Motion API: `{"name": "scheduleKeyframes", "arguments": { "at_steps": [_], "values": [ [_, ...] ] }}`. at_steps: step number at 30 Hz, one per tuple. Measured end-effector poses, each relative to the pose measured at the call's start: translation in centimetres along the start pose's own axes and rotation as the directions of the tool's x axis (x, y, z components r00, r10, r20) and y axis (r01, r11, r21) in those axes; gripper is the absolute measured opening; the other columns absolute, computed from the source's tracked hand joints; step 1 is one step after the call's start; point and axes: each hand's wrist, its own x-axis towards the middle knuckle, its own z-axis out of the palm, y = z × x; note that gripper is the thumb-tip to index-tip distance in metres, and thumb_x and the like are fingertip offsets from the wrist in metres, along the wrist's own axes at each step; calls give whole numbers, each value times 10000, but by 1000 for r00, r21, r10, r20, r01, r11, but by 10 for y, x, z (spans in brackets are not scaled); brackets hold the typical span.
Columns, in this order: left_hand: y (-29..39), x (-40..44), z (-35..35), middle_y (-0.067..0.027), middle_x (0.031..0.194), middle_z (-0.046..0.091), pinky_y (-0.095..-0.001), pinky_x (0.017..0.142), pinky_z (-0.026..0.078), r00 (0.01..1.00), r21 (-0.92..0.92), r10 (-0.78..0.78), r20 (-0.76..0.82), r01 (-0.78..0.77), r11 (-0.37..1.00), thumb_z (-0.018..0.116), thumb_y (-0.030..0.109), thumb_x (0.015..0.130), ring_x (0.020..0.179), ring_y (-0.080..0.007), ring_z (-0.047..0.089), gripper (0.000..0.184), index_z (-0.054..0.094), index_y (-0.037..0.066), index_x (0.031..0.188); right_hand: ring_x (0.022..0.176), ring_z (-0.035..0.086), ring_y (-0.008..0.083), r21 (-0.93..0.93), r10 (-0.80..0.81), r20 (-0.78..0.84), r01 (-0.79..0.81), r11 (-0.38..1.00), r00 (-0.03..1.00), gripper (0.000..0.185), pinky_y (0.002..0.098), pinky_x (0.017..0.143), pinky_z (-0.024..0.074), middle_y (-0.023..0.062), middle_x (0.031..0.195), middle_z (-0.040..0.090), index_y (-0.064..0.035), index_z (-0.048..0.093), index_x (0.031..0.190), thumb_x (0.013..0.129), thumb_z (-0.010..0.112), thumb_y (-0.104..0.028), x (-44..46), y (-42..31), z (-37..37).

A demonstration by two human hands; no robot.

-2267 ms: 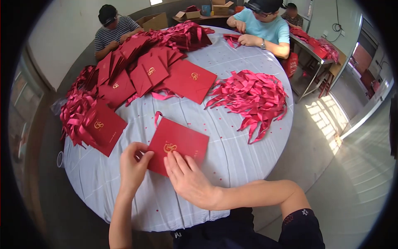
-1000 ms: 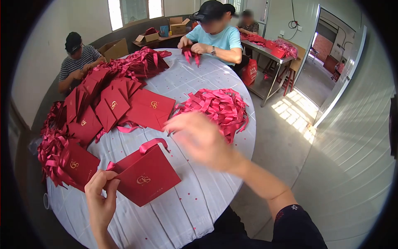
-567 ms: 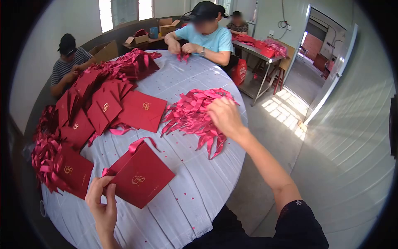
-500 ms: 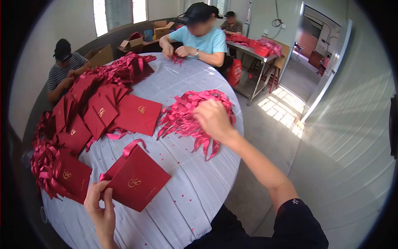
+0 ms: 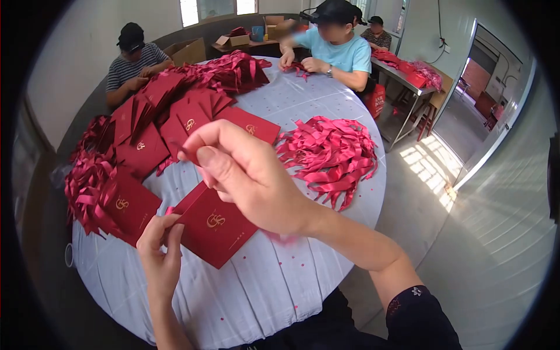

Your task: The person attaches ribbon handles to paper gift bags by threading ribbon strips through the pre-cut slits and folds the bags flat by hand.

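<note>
Paper bag point(image 5: 219, 236) over round table point(image 5: 274, 306) in head view, corner pinched by left hand point(image 5: 160, 251); right hand point(image 5: 251, 181), covering bag's upper edge, grips blurry ribbon point(image 5: 282, 237). Sunlit floor point(image 5: 429, 172) past table's right side. Bag smooth, red, flat-sided; tablecloth point(image 5: 204, 309) pale, wrinkled; ribbon pile point(image 5: 335, 153) shiny, tangled.

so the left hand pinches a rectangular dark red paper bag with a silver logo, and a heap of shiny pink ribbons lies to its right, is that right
Not quite: the logo is gold, not silver, as the head view shows. The left hand does pinch the bag, with the ribbons to its right.
</note>
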Motion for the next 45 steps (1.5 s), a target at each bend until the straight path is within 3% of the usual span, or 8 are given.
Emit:
{"name": "scheduleKeyframes", "arguments": {
  "at_steps": [4, 8, 10, 16, 19, 32, 34, 45],
  "values": [
    [-3, -1, -4, -47, 744, 579, -225, 565, 423, 999, -23, 34, -7, -34, 999, 630, -34, 838, 637, -92, 539, 113, 644, -20, 950, 658, 411, 15, -364, -293, 6, 275, 890, 956, 195, 169, 546, 354, -4, 913, 532, -26, 463, 1143, 1010, 461, -168, 2, 42, 9],
    [-9, 1, -5, -13, 772, 556, -205, 477, 386, 995, -14, 98, 10, -98, 995, 572, -29, 887, 585, -53, 492, 112, 633, -23, 980, 683, 428, 6, -90, 269, 3, -268, 959, 963, 175, 161, 591, 371, 3, 947, 552, -16, 475, 1112, 1003, 475, -154, -25, 44, 8],
    [-10, 2, -5, -17, 786, 560, -211, 482, 392, 992, -54, 117, 54, -114, 992, 530, -55, 896, 589, -57, 493, 144, 630, -23, 995, 645, 464, 9, -333, 50, -24, -55, 941, 998, 114, 167, 542, 389, -5, 831, 562, 2, 532, 1011, 976, 521, -106, -33, 72, 10],
    [-12, 3, -8, -27, 807, 562, -210, 503, 412, 992, -60, 87, 88, -82, 995, 480, -67, 913, 603, -53, 492, 189, 624, -17, 1025, 620, 467, 16, -311, 304, -73, -311, 898, 950, 64, 184, 546, 398, -16, 762, 555, 5, 559, 952, 942, 567, -57, -45, 77, 25],
    [-11, 3, -7, -117, 807, 592, -297, 620, 438, 997, -107, 27, 75, -19, 994, 529, -61, 875, 681, -206, 548, 148, 626, -17, 979, 600, 454, 17, -424, 132, -75, -152, 893, 988, 53, 189, 515, 377, -24, 719, 549, 7, 568, 912, 925, 579, -43, -46, 86, 26],
    [-13, 1, -5, -28, 829, 556, -204, 508, 428, 992, -136, 26, 126, -9, 991, 477, -55, 922, 617, -53, 505, 200, 631, -18, 1043, 499, 468, 87, -732, -135, -7, 87, 676, 991, 52, 255, 447, 376, 60, 676, 573, 14, 590, 875, 863, 614, -31, -47, 83, 32],
    [-9, 1, -5, -124, 790, 594, -299, 611, 436, 994, -142, -28, 105, 43, 989, 543, -57, 868, 660, -203, 542, 145, 630, -33, 982, 484, 474, 109, -749, -156, 7, 109, 654, 988, 49, 264, 442, 379, 74, 678, 575, 14, 591, 866, 854, 617, -27, -46, 82, 32],
    [1, 0, -6, -132, 865, 624, -316, 651, 487, 991, -90, 70, 115, -60, 994, 600, -59, 817, 744, -250, 623, 182, 616, -29, 997, 489, 534, 187, -802, -180, 71, 163, 574, 981, 37, 309, 449, 423, 103, 659, 565, 9, 584, 800, 784, 617, 15, -48, 79, 33]
  ]
}}
